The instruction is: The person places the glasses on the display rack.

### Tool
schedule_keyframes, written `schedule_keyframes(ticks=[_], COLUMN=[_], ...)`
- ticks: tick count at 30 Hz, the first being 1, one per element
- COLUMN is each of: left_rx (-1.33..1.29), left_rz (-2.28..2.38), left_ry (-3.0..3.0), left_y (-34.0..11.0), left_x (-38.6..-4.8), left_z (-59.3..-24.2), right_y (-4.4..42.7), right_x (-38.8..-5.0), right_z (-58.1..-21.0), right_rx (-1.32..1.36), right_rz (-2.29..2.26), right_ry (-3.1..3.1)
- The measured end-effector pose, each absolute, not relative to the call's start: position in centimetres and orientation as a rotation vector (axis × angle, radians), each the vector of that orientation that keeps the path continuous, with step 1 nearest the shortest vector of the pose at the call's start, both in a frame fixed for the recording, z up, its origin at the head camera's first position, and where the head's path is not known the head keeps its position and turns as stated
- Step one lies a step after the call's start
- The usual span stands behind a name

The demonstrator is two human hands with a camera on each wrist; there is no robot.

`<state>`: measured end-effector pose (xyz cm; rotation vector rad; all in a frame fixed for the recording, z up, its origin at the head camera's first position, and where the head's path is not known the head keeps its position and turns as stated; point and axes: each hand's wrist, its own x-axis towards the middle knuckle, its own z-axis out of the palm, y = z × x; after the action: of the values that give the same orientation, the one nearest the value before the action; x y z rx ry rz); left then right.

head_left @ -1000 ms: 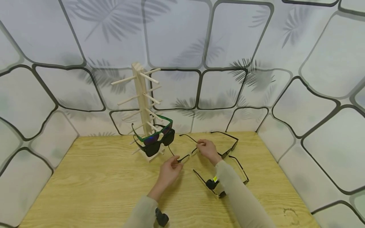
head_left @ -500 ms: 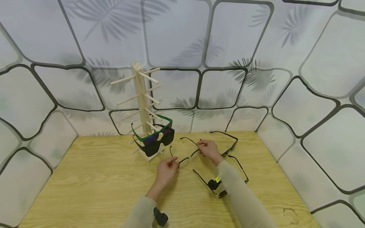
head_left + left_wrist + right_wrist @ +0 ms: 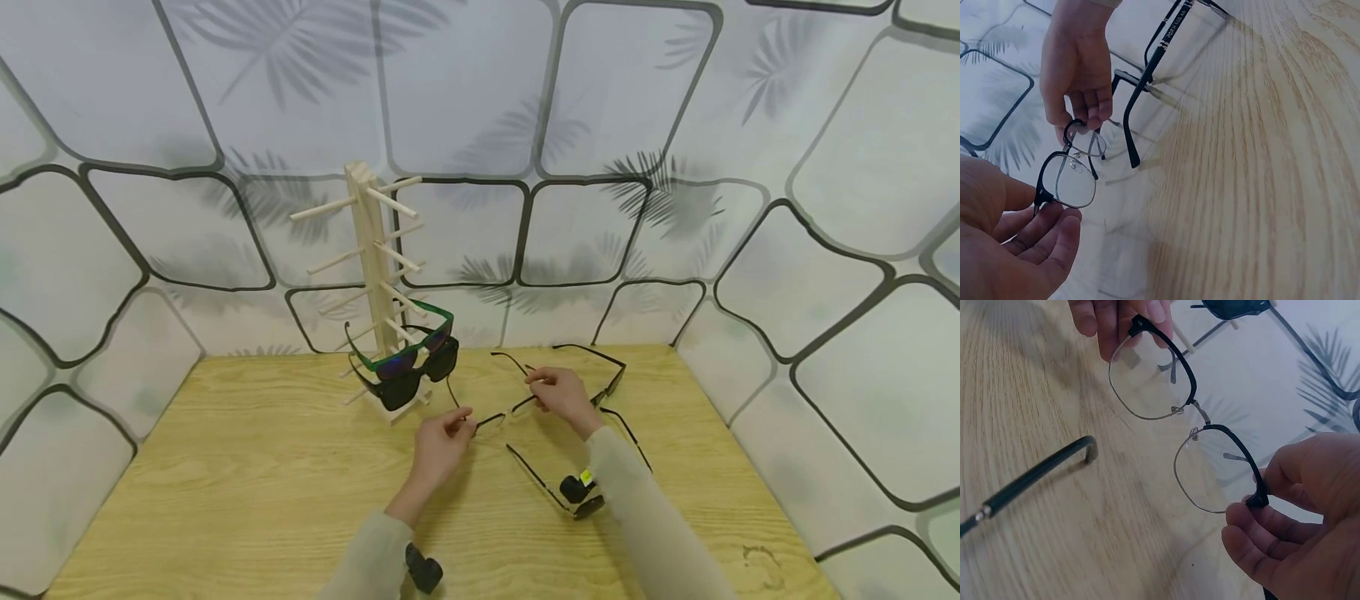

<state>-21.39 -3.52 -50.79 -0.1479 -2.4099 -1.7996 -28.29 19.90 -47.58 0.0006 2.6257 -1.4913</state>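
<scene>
A pair of eyeglasses (image 3: 491,419) with a dark upper rim, thin metal lower rims and clear lenses is held above the wooden table. My left hand (image 3: 441,448) pinches its left end, at the hinge corner. The opposite corner is pinched between thumb and fingers of my right hand (image 3: 561,395). In the right wrist view the dark brow rim (image 3: 1190,374) and bridge run between both hands. The temples are unfolded and point away from me, toward the back wall. My fingers partly cover both hinges.
Left of the hands stands a wooden peg rack (image 3: 371,267), bearing green-framed sunglasses (image 3: 442,312) and black sunglasses (image 3: 397,392) on its lower pegs. Black-framed glasses (image 3: 617,379) lie behind my right hand. Dark sunglasses (image 3: 588,507) lie nearer, partly under the right forearm.
Both hands keep hold of the eyeglasses. The right hand has shifted slightly right, the eyeglasses with it, and their lenses have tilted a little back and forth.
</scene>
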Motion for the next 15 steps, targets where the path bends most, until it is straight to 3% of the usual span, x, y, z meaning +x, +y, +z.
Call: schedule_keyframes(ticks=[15], left_rx=[-0.275], left_rz=[-1.772], left_ry=[-2.427], left_y=[-2.9], left_x=[-21.8], left_z=[-48.5], right_y=[21.4], right_x=[-26.3], right_z=[-45.2], right_rx=[0.036], right_rz=[-1.57], right_ry=[2.714])
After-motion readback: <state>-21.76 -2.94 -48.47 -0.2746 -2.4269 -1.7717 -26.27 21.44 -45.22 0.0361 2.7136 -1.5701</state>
